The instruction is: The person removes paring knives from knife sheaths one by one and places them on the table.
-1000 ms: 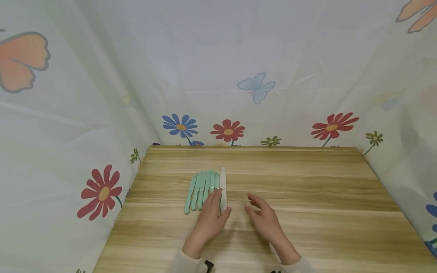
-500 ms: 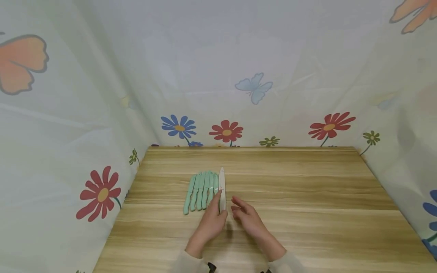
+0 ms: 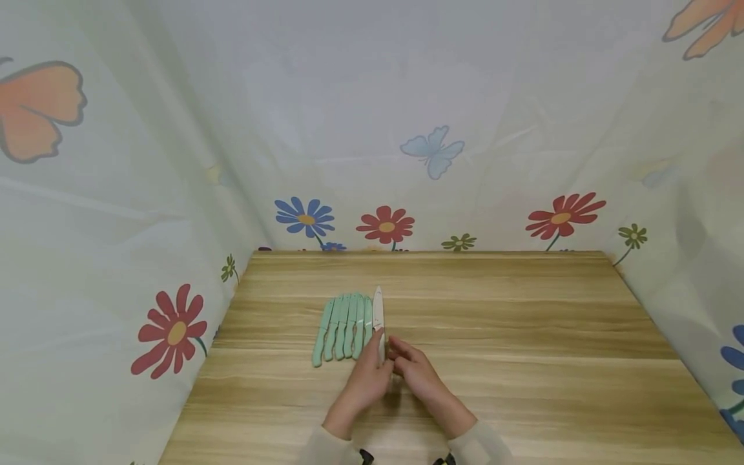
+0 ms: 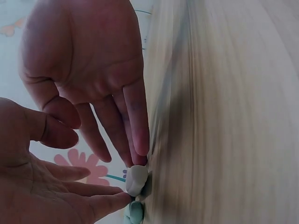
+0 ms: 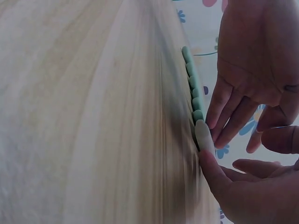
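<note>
White from end to end, one knife (image 3: pixel 378 307) is flanked at its handle by straightened fingers. By the left hand (image 3: pixel 369 378) the handle is touched on its inner side, next to the row, with the fingers extended and nearly together and the thumb held apart. By the right hand (image 3: pixel 420 374) the outer side is met with extended fingertips, its thumb likewise kept clear, so nothing is pinched by either hand; the knife is bracketed between them, flat on the table.

Beyond the left fingers, six green knives (image 3: pixel 340 329) are laid side by side, handles toward the person and slightly fanned. The white knife is placed at the right end of that row, just beside the last green one, with its tip set farther out than theirs.

From this layout, the lining-up is judged nearly complete: all seven knives are gathered in one row, and only a small straightening of the white one seems left. Whether its handle end is level with the others cannot be told, since it is partly hidden by the hands.

Around everything, the wood-grained table (image 3: pixel 523 387) is enclosed by flowered sheeting (image 3: pixel 494 97).
</note>
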A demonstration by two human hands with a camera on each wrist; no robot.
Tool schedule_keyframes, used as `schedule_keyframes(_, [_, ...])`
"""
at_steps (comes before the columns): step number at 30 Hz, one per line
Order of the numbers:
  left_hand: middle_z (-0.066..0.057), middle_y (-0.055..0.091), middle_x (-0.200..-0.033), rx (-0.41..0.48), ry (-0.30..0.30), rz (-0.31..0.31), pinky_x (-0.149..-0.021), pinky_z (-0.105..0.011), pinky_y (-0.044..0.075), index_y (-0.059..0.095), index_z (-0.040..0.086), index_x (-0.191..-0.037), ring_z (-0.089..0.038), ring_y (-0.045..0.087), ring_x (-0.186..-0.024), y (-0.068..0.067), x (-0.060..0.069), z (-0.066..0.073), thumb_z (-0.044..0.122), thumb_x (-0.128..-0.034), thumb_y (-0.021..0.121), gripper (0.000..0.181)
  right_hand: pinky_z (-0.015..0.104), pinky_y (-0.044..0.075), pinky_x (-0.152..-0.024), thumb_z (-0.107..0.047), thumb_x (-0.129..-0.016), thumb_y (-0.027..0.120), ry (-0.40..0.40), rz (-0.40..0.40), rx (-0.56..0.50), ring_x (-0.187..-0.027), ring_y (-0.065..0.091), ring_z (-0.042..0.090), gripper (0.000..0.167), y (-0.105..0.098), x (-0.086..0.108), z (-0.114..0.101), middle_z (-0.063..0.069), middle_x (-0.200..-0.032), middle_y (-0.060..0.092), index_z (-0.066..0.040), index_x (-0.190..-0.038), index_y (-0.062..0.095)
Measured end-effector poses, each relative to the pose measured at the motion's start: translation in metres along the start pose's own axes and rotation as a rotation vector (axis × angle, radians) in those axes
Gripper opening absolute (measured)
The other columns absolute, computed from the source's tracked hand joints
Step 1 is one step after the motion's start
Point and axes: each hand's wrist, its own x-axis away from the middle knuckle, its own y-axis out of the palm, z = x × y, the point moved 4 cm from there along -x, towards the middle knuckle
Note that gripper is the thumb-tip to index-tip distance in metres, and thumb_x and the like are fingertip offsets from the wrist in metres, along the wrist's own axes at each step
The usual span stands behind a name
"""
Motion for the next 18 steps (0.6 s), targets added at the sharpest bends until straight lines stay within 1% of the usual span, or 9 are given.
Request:
schedule_keyframes(4, [-0.025, 0.027, -0.167, -0.004, -0.006, -0.001, -0.125, -0.06, 0.025, 0.025, 0.0, -0.162, -0.038, 0.025, -0.156, 0.0021, -0.0013, -0.0006, 0.006, -0.0987, 0.051, 0.069, 0.043, 0.052, -0.108, 0.003, -0.095, 0.042, 0.007, -0.008, -0.008, -0.139, 0.051, 0.045, 0.057, -0.0001, -0.001, 0.0008, 0.033, -0.154, 0.044, 0.014, -0.151, 0.039])
schedule_keyframes(8, [-0.025, 0.03, -0.166, -0.02, -0.02, 0.009, -0.124, -0.062, 0.028, 0.027, 0.002, -0.162, -0.038, 0.028, -0.155, 0.0027, -0.0012, -0.0001, 0.009, -0.0991, 0.052, 0.068, 0.037, 0.054, -0.103, 0.002, -0.095, 0.042, 0.008, -0.011, -0.011, -0.138, 0.052, 0.045, 0.056, -0.0007, -0.0017, 0.0017, 0.034, -0.154, 0.044, 0.015, -0.15, 0.039])
schedule_keyframes(13, [-0.026, 0.032, -0.165, -0.03, -0.022, 0.032, -0.123, -0.063, 0.028, 0.029, 0.002, -0.161, -0.041, 0.029, -0.154, 0.003, -0.003, 0.001, 0.012, -0.099, 0.053, 0.067, 0.037, 0.055, -0.102, 0.001, -0.095, 0.043, 0.004, -0.007, -0.015, -0.14, 0.05, 0.046, 0.056, -0.0022, -0.0024, 0.0022, 0.033, -0.155, 0.043, 0.015, -0.149, 0.04])
schedule_keyframes(15, [-0.027, 0.032, -0.165, -0.028, -0.022, 0.038, -0.123, -0.063, 0.028, 0.03, 0.001, -0.161, -0.041, 0.029, -0.155, 0.004, -0.0041, 0.0016, 0.013, -0.0991, 0.054, 0.067, 0.034, 0.055, -0.101, 0.001, -0.095, 0.043, 0.006, -0.006, -0.018, -0.14, 0.05, 0.046, 0.056, -0.0028, -0.003, 0.0033, 0.033, -0.155, 0.043, 0.015, -0.149, 0.041])
schedule_keyframes(18, [-0.028, 0.033, -0.164, -0.019, -0.011, 0.045, -0.124, -0.062, 0.027, 0.031, -0.001, -0.159, -0.042, 0.029, -0.154, 0.0054, -0.005, 0.0029, 0.011, -0.0988, 0.053, 0.066, 0.033, 0.054, -0.1, 0.0, -0.099, 0.043, 0.002, -0.011, -0.013, -0.14, 0.05, 0.046, 0.053, -0.0033, -0.0041, 0.0045, 0.034, -0.154, 0.043, 0.015, -0.149, 0.041])
